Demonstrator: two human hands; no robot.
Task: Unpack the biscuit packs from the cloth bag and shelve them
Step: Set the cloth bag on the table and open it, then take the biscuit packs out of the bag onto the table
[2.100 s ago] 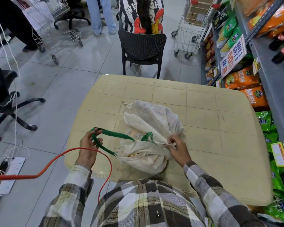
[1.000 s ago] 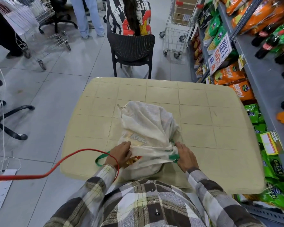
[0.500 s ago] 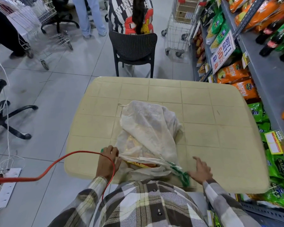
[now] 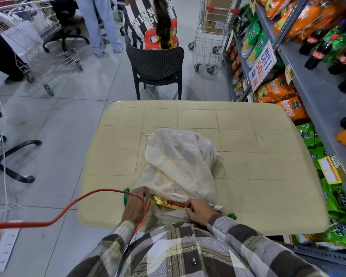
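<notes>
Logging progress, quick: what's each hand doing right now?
Left hand: gripping the cloth bag mouth edge.
Right hand: gripping the opposite edge, gold biscuit pack exposed between.

- The cloth bag (image 4: 180, 162) is off-white, with green handles (image 4: 126, 196).
- The biscuit pack (image 4: 166, 202) at its mouth is gold with a red strip.
- The bench (image 4: 258, 176) is pale beige, scored in a square grid.
- The sleeves (image 4: 238, 234) are plaid in grey, white and brown.
- The cable (image 4: 68, 210) is red.
- The chair (image 4: 156, 66) is black.
- The floor (image 4: 58, 126) is light grey tile.
</notes>
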